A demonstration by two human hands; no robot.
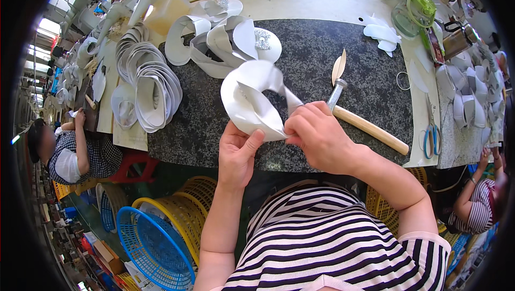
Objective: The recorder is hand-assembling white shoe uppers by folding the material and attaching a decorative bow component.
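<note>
A white shoe upper (236, 95), curved into an open loop, is raised over the dark speckled work board (300, 39). Thumb on top, my left hand (237, 154) grips its lower left edge. My right hand (322, 136) pinches the upper's right end, fingers closed around the edge. Just right of that hand lies a hammer (370, 129) with a wooden handle and metal head. Beyond the hammer head is a tan leaf-shaped piece (338, 68). Several white uppers (228, 44) sit behind the held one, one bearing a sparkling ornament (262, 39).
Nested white uppers (155, 95) are stacked at the left. Blue-handled scissors (431, 140) lie at the board's right, below a green-lidded clear container (410, 17). A yellowish jug (166, 9) stands back left. Blue (153, 248) and yellow baskets fill the floor at left. Co-workers sit on both sides.
</note>
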